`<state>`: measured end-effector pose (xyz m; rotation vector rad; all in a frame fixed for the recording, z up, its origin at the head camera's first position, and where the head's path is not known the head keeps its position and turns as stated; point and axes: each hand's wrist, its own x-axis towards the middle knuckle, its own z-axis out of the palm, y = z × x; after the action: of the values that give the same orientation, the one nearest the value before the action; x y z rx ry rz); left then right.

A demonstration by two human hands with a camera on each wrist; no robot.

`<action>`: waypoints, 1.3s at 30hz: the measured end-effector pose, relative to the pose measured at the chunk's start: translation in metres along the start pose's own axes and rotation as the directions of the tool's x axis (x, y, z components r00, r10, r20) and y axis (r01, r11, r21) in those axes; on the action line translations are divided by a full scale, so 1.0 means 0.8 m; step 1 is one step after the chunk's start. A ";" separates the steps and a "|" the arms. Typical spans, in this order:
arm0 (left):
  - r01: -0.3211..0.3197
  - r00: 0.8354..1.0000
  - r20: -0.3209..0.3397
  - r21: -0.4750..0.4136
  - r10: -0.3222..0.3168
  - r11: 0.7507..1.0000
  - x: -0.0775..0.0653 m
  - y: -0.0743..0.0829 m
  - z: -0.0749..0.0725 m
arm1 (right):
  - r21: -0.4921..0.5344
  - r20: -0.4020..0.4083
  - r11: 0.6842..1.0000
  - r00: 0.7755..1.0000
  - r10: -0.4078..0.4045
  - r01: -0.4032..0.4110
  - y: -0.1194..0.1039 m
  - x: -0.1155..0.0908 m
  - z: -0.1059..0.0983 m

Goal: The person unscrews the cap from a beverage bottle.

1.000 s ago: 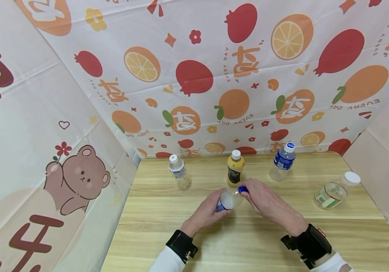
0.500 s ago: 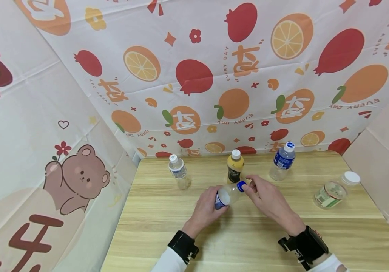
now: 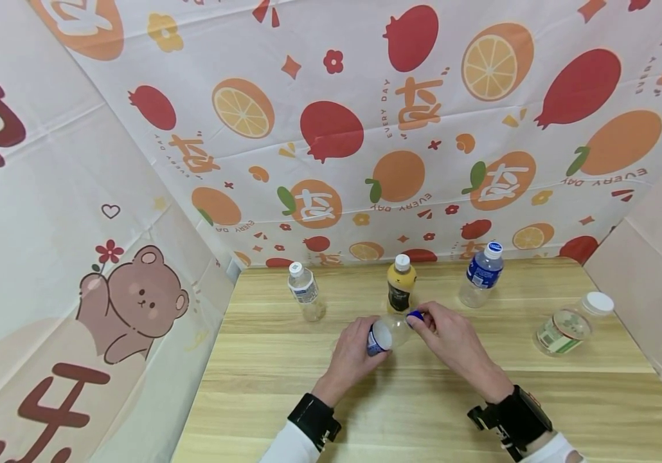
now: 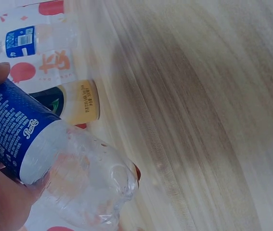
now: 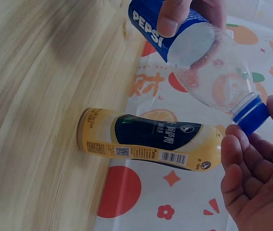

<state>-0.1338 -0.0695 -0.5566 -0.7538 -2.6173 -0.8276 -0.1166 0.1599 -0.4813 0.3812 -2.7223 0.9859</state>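
Note:
A clear plastic Pepsi bottle (image 5: pixel 213 72) with a blue label is held tilted above the table, its neck toward my right hand. My left hand (image 3: pixel 351 350) grips it round the label, thumb across the "PEPSI" lettering in the right wrist view. At the neck, the thumb and forefinger of my right hand (image 3: pixel 449 337) pinch the blue bottle cap (image 5: pixel 252 115), which sits on the mouth. The other right fingers curl loosely below the cap. In the left wrist view the bottle's base (image 4: pixel 122 187) faces the camera side, and the cap is out of sight.
Just behind the hands stands a yellow drink bottle (image 3: pixel 402 283). A clear bottle with a white cap (image 3: pixel 306 294) is at the left, a blue-labelled bottle (image 3: pixel 483 275) behind right, and a wide jar (image 3: pixel 565 331) at the far right. Patterned cloth (image 3: pixel 331 128) borders the wooden table (image 3: pixel 261 399).
Half a second ago my right fingers were spread off the cap, leaving it in plain view; now they close on it again. The bottle stays in my left hand, nearly in place.

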 end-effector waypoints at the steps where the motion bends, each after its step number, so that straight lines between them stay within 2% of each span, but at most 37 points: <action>1: -0.001 1.000 0.000 0.002 0.001 1.000 0.000 0.000 0.000 | -0.001 0.000 1.000 1.000 -0.004 0.004 0.000 0.000 0.000; 10: 0.007 1.000 0.006 -0.009 -0.007 1.000 -0.002 0.001 -0.001 | -0.026 0.019 0.999 1.000 -0.019 0.019 -0.001 -0.001 -0.002; 21: 0.054 0.997 0.061 -0.014 -0.053 0.998 -0.004 0.003 -0.004 | 0.028 0.031 0.991 0.991 -0.131 0.130 0.005 -0.004 -0.004; 28: 0.052 0.997 0.057 -0.029 -0.051 0.998 -0.004 0.002 -0.004 | 0.067 0.056 0.982 0.982 -0.180 0.177 0.006 -0.005 -0.008; 35: 0.056 0.997 0.061 -0.033 -0.054 0.998 -0.005 0.002 -0.004 | 0.062 0.055 0.971 0.971 -0.234 0.231 0.006 -0.004 -0.009; 39: 0.058 0.997 0.058 -0.039 -0.056 0.998 -0.006 0.001 -0.003 | 0.054 0.064 0.976 0.975 -0.214 0.210 0.005 -0.006 -0.009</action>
<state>-0.1291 -0.0721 -0.5562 -0.7269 -2.6909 -0.8906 -0.1128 0.1686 -0.4795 0.7114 -2.6522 0.9958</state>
